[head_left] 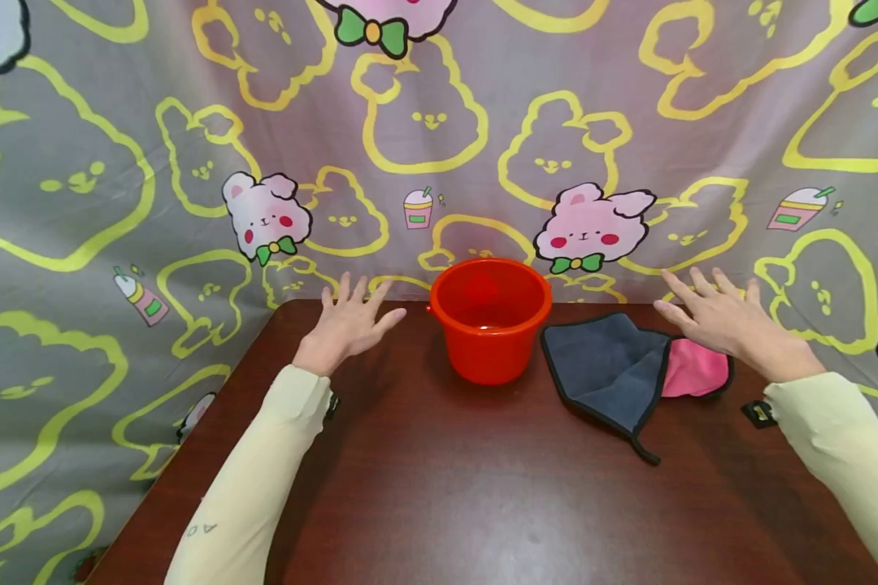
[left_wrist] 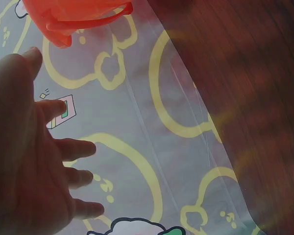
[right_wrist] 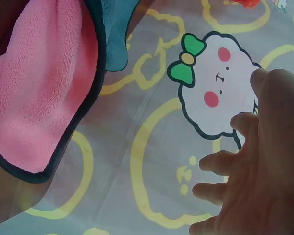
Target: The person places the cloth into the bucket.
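A red plastic bucket (head_left: 492, 357) stands upright near the back edge of the table, between my two hands. My left hand (head_left: 347, 321) hovers to its left, fingers spread and holding nothing. In the left wrist view, part of the bucket (left_wrist: 83, 14) shows above the thumb. To the right of the bucket lies a cleaning cloth (head_left: 607, 366), grey-blue on one side and pink on the other, with dark edging. My right hand (head_left: 732, 321) is held over the cloth's right end, fingers spread, grasping nothing. The right wrist view shows the cloth's pink side (right_wrist: 44, 93) apart from the fingers.
The dark brown table (head_left: 439, 487) has a glossy wood-grain top. Behind it and along its left side hangs a grey curtain (head_left: 424, 244) with yellow outlines and cartoon animals. Small black devices (head_left: 759, 413) sit at both wrists.
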`<state>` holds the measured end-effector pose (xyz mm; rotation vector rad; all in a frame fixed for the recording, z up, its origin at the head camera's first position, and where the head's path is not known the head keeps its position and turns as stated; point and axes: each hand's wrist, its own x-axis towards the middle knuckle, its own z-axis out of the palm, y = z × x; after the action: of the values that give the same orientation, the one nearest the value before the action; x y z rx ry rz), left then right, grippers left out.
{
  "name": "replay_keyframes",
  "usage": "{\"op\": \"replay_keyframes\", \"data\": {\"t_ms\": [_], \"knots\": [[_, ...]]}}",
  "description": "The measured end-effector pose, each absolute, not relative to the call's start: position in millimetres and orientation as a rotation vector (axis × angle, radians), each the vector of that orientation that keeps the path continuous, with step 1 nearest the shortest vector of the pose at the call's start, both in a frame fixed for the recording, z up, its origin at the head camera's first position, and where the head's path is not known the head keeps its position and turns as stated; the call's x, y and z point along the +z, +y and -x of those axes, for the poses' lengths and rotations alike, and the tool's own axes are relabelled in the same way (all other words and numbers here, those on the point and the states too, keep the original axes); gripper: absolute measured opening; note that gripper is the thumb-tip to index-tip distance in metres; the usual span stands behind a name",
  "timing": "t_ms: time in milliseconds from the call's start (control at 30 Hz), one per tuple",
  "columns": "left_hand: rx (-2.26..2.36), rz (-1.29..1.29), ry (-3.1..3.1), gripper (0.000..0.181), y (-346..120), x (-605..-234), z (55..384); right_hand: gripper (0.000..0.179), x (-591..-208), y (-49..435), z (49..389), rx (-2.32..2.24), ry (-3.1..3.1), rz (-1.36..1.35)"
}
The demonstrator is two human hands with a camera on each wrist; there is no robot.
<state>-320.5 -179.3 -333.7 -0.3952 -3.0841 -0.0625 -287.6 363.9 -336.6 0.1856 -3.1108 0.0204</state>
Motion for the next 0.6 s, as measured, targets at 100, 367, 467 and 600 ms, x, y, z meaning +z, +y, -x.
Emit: {"op": "replay_keyframes", "data": {"t_ms": [100, 367, 467, 600], "knots": [[-0.067, 0.402, -3.067, 0.078, -179, -334, 320, 0.086, -338, 362, 289, 0.027, -3.111, -0.194], [-0.150, 0.406, -3.038, 0.078, -174, -336, 320, 0.082, -342, 361, 290, 0.126, -3.079, -0.261], [-0.193, 0.414, -3.020, 0.077, -172, -337, 319, 0.081, -343, 362, 291, 0.165, -3.050, -0.295], [-0.246, 0.426, -3.005, 0.076, -167, -339, 319, 0.077, -345, 362, 290, 0.211, -3.020, -0.317]]}}
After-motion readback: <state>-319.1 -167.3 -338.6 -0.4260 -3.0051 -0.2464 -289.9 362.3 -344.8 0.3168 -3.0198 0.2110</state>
